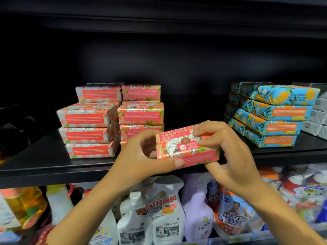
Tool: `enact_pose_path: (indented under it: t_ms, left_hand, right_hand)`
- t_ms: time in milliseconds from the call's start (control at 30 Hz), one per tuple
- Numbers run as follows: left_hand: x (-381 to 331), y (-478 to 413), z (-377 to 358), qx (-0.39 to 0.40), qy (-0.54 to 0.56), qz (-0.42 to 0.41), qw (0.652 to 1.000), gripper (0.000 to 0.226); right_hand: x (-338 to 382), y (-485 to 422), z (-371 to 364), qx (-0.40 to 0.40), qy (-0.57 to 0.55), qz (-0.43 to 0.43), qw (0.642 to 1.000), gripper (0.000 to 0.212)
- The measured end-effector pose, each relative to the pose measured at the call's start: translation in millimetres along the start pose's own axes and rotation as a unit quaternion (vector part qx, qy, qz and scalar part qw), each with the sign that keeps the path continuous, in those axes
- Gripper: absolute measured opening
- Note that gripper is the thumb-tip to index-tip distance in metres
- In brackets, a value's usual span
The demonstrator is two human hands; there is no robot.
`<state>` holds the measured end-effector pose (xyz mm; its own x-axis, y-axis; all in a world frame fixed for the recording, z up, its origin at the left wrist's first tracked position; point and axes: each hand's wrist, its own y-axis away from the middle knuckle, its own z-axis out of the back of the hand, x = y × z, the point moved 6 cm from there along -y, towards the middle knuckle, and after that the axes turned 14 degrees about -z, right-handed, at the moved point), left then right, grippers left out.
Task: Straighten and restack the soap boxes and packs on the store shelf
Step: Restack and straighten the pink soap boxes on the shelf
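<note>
Before the black shelf (53, 167), both hands' fingers gripping one pink soap pack (187, 147), left hand (146, 156), right hand (228, 149)

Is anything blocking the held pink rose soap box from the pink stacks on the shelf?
Nothing visible does. The left hand and right hand hold the pink rose-print soap box in front of the pink soap stacks, whose tops are uncovered.
</note>
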<state>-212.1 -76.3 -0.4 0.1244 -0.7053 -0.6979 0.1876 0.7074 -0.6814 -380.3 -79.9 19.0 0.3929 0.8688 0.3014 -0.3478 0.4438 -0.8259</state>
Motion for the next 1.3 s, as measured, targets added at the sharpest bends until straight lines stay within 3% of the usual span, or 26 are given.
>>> enact_pose_path:
  t_ms: [33, 200, 367, 500, 633, 700, 867, 1033, 1300]
  left_hand:
    - [0, 1, 1, -0.009, -0.003, -0.013, 1.0, 0.059]
    - [1, 4, 2, -0.002, -0.072, -0.054, 0.996, 0.058]
    - [7, 8, -1, 0.028, -0.165, -0.058, 0.984, 0.066]
    - [13, 18, 18, 0.002, -0.267, -0.057, 0.962, 0.061]
    - [14, 21, 16, 0.045, -0.425, -0.126, 0.895, 0.042]
    - [16, 21, 9, 0.065, -0.467, -0.147, 0.869, 0.037]
    - [21, 22, 13, 0.056, -0.46, -0.137, 0.875, 0.037]
    - [21, 24, 14, 0.057, -0.46, -0.14, 0.875, 0.036]
    - [20, 26, 15, 0.063, -0.452, -0.144, 0.878, 0.035]
  right_hand:
    - [-3, -1, -1, 0.024, -0.003, -0.019, 1.0, 0.034]
    - [-19, -3, -1, 0.138, -0.032, -0.145, 0.979, 0.082]
    - [-17, -3, 3, 0.137, 0.023, -0.122, 0.983, 0.07]
    - [-34, -1, 12, 0.12, 0.036, -0.168, 0.978, 0.066]
    - [-63, -6, 10, 0.066, 0.044, -0.261, 0.962, 0.06]
    - [-74, -12, -1, 0.084, 0.056, -0.291, 0.951, 0.058]
    - [-84, -24, -24, 0.152, 0.075, -0.287, 0.943, 0.057]
    - [-69, -21, -24, 0.068, 0.166, -0.204, 0.962, 0.041]
    - [-70, -28, -39, 0.07, 0.254, -0.181, 0.947, 0.025]
